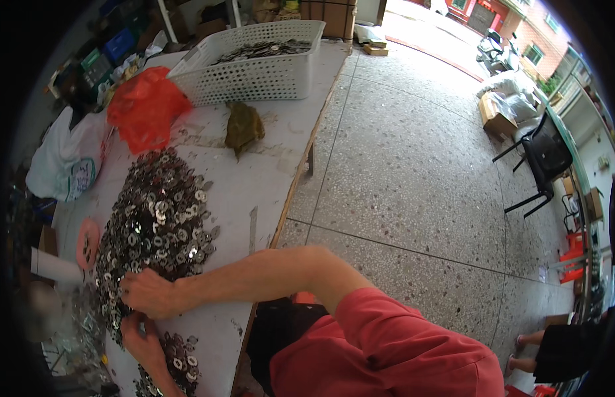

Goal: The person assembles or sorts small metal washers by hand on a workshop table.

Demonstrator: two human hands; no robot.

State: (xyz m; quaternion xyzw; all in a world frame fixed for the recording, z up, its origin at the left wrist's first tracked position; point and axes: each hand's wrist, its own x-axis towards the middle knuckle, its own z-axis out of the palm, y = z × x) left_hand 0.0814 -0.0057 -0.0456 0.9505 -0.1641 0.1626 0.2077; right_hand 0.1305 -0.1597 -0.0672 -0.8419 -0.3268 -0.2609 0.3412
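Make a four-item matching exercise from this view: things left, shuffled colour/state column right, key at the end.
Things
1. basket
2. large pile of metal pieces
3. chair
4. plastic bag beside the basket

Descriptions
A. black, standing on the speckled floor
B. red, crumpled
C. white, with perforated sides
D. metallic, with the right hand over part of it

Pairs: 1-C, 2-D, 3-A, 4-B

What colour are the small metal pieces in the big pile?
Silvery grey metal pieces, some darker; best seen in the head view.
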